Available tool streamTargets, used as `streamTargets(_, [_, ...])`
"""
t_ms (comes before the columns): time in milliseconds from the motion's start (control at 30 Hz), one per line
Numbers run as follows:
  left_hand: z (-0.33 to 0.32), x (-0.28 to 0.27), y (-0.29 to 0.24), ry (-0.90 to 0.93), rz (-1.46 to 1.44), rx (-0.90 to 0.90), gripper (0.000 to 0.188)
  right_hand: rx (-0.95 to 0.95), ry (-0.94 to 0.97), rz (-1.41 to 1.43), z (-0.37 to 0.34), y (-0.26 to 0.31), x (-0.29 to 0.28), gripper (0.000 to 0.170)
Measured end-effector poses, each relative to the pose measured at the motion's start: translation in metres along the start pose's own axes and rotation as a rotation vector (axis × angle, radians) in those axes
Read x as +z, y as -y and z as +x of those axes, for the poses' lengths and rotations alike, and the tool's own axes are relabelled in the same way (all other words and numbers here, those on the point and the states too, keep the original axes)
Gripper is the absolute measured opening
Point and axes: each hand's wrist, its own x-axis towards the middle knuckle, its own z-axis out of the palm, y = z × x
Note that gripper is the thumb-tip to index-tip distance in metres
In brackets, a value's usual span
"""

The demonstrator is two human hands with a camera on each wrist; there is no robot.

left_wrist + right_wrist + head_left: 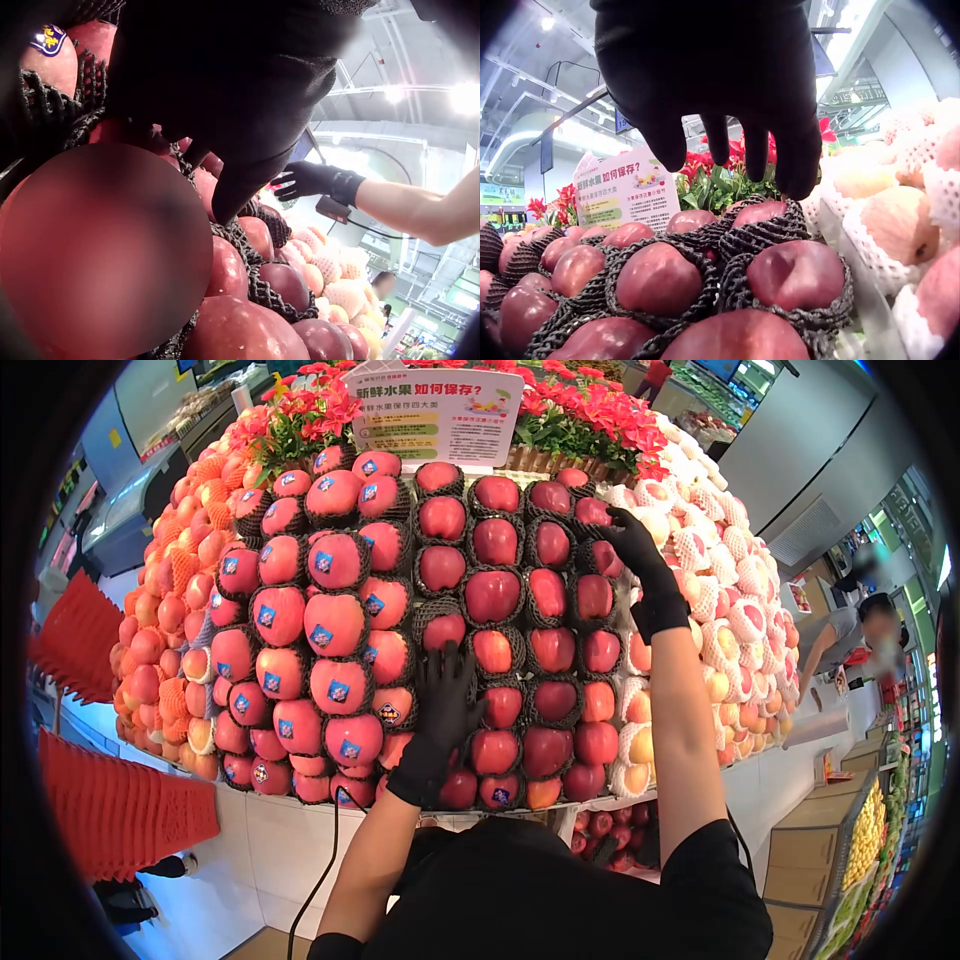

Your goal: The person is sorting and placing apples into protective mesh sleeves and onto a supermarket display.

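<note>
Left hand (440, 710): gloved in black, fingers extended and gripping nothing that shows — they lie over the rows at mid-stand, fingertips by a dark red apple (443, 631).
Stand (612, 800): slopes up from its front edge; dark red apples fill the middle, packed close, many in black nets.
Stickered apples (292, 605): just left of the left hand, heaped higher; a sideways bump there could topple one.
Right hand (645, 560): also gloved, fingers spread and holding nothing, fingertips just beside a back-row apple (592, 511); contact I cannot tell.
Black net (765, 236): around that apple — a fingertip snagging it could drag the apple out.
Front-edge risk: pushing one apple would likely shift its neighbours, and a loose one could roll off and bruise.
White-netted fruit (722, 645): along the right edge, near the right forearm; a low elbow could knock it.
Back edge: sign (470, 430) and red flowers (590, 415).
</note>
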Motion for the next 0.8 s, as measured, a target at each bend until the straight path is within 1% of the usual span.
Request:
streamTargets(67, [0.001, 0.001, 0.003, -0.016, -0.042, 0.009, 0.079, 0.006, -0.014, 0.045, -0.03, 0.019, -0.004, 0.051])
streamTargets(133, [0.0, 0.004, 0.011, -0.089, -0.21, 0.004, 0.075, 0.043, -0.007, 0.055, -0.058, 0.033, -0.011, 0.05])
streamTargets(167, [-0.001, 0.006, 0.014, -0.124, -0.294, 0.0, 0.073, 0.021, -0.053, 0.084, -0.067, 0.025, -0.007, 0.05])
streamTargets(267, [-0.002, 0.005, 0.016, -0.184, -0.386, -0.015, 0.065, -0.039, -0.142, 0.022, -0.106, 0.029, -0.006, 0.048])
streamTargets(367, [-0.005, -0.008, 0.009, -0.228, -0.411, -0.004, 0.06, -0.059, -0.148, 0.064, -0.147, 0.036, -0.004, 0.044])
streamTargets(433, [-0.008, -0.022, 0.0, -0.2, -0.465, -0.009, 0.059, -0.072, -0.165, 0.087, -0.174, 0.038, 0.001, 0.04])
streamTargets(500, [-0.011, -0.032, -0.003, -0.177, -0.511, -0.013, 0.057, -0.005, -0.17, 0.116, -0.202, 0.038, 0.006, 0.04])
streamTargets(600, [-0.016, -0.046, -0.005, -0.14, -0.591, -0.027, 0.055, 0.05, -0.14, 0.121, -0.241, 0.063, 0.004, 0.04])
streamTargets(633, [-0.017, -0.056, -0.01, -0.117, -0.631, -0.035, 0.054, 0.029, -0.162, 0.161, -0.253, 0.065, 0.008, 0.041])
streamTargets(667, [-0.018, -0.061, -0.011, -0.094, -0.671, -0.043, 0.054, 0.052, -0.182, 0.173, -0.265, 0.069, 0.011, 0.041])
streamTargets(733, [-0.024, -0.05, -0.001, -0.154, -0.646, -0.013, 0.052, 0.098, -0.223, 0.196, -0.289, 0.08, 0.017, 0.041])
streamTargets(767, [-0.027, -0.045, 0.004, -0.184, -0.635, 0.003, 0.052, 0.125, -0.22, 0.274, -0.3, 0.084, 0.021, 0.042])
streamTargets(800, [-0.03, -0.046, 0.006, -0.175, -0.656, 0.003, 0.051, 0.303, -0.185, 0.365, -0.312, 0.085, 0.023, 0.042])
